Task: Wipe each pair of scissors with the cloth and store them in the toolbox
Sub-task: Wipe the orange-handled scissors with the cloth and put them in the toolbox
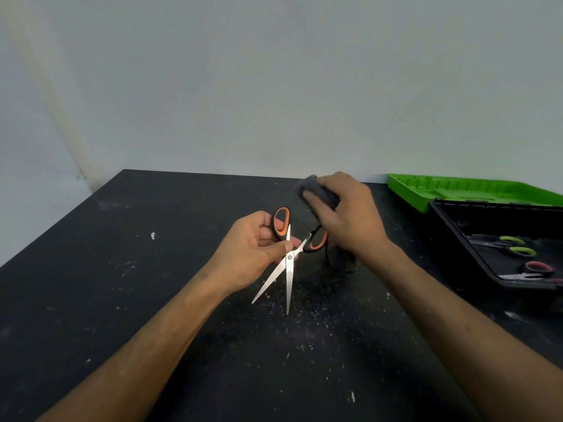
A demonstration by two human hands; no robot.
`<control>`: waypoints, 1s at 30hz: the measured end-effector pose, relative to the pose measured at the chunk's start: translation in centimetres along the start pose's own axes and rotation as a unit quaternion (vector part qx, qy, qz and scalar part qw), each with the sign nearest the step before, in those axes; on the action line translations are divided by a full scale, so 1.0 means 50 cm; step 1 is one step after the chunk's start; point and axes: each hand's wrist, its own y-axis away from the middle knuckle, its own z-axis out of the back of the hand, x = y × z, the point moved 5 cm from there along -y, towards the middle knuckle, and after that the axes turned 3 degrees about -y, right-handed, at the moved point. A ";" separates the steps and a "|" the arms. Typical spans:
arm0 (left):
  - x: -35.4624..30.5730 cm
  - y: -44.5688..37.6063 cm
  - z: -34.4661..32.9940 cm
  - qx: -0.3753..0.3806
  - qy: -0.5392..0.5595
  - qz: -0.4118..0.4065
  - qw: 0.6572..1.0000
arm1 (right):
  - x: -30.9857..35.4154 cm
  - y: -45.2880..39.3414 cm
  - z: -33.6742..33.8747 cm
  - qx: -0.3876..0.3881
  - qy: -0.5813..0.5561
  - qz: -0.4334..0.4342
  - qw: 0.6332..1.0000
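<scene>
Item: orange-and-black-handled steel scissors (pixel 288 260), blades splayed, held above the speckled black counter (pixel 122 269). Left hand (pixel 259 251) grips one handle loop; right hand (pixel 344 214) clutches a bunched grey cloth (pixel 304 185) by the other loop. Step: wiping. Next, likely: close blades, carry to the black plastic toolbox (pixel 451 226), right.

Orange-black scissors (pixel 288 257), grey cloth (pixel 316 193)

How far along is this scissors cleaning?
Two pairs, green-handled scissors and pink-handled scissors, already lie in the black toolbox. The left hand holds the orange-handled scissors open; the right hand grips the grey cloth. Storing them remains.
</scene>
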 end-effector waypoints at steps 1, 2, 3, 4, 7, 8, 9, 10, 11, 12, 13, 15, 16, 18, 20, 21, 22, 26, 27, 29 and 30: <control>-0.002 0.000 0.004 -0.003 -0.002 0.000 1.000 | -0.012 0.003 0.014 0.000 -0.017 -0.029 0.999; -0.004 -0.001 0.010 -0.006 -0.003 -0.004 1.000 | -0.022 0.010 0.030 0.001 -0.035 -0.062 0.997; -0.008 -0.001 0.014 -0.008 -0.003 -0.011 1.000 | -0.038 0.016 0.048 0.003 -0.058 -0.106 0.993; -0.012 -0.003 0.019 -0.008 0.000 -0.017 1.000 | -0.057 0.025 0.065 0.008 -0.096 -0.163 0.982; -0.022 -0.004 0.022 -0.005 0.005 -0.021 1.000 | -0.089 0.079 0.079 0.087 -0.308 -0.360 0.877; -0.023 -0.005 0.019 -0.002 0.002 -0.020 1.000 | -0.085 0.098 0.071 0.125 -0.357 -0.396 0.837; -0.025 -0.004 0.013 0.003 -0.002 -0.018 1.000 | -0.077 0.112 0.062 0.155 -0.384 -0.413 0.811; -0.027 -0.005 0.008 0.008 -0.005 -0.017 1.000 | -0.067 0.120 0.054 0.172 -0.401 -0.414 0.799; -0.027 -0.006 0.004 0.014 -0.005 -0.017 1.000 | -0.061 0.122 0.046 0.175 -0.412 -0.407 0.796; -0.027 -0.008 0.000 0.021 -0.004 -0.015 1.000 | -0.056 0.121 0.040 0.171 -0.418 -0.400 0.798; -0.028 -0.008 -0.002 0.031 -0.004 -0.011 0.999 | -0.054 0.117 0.037 0.166 -0.417 -0.396 0.801; -0.032 -0.008 -0.005 0.052 -0.006 -0.004 0.999 | -0.052 0.112 0.033 0.173 -0.411 -0.389 0.806; -0.035 -0.007 -0.007 0.060 -0.004 -0.003 0.998 | -0.048 0.111 0.033 0.182 -0.412 -0.385 0.805; -0.039 -0.007 -0.007 0.067 0.001 0.002 0.998 | -0.042 0.109 0.032 0.191 -0.421 -0.377 0.802; -0.045 -0.008 -0.007 0.077 0.004 0.006 0.997 | -0.036 0.106 0.031 0.180 -0.411 -0.372 0.812; -0.048 -0.007 -0.009 0.087 0.007 0.009 0.996 | -0.033 0.104 0.031 0.170 -0.402 -0.370 0.820; -0.050 -0.007 -0.012 0.094 0.014 0.011 0.995 | -0.031 0.102 0.032 0.157 -0.391 -0.369 0.828; -0.050 -0.007 -0.010 0.025 0.044 0.029 0.998 | -0.029 0.095 0.039 0.098 -0.382 -0.382 0.836; -0.048 -0.007 -0.008 0.010 0.046 0.034 0.998 | -0.030 0.094 0.041 0.087 -0.387 -0.383 0.834; -0.045 -0.004 -0.003 -0.002 -0.007 0.045 0.999 | -0.031 0.094 0.046 0.074 -0.396 -0.380 0.833; -0.048 0.001 0.001 -0.012 -0.069 0.048 0.996 | -0.032 0.094 0.049 0.065 -0.398 -0.378 0.834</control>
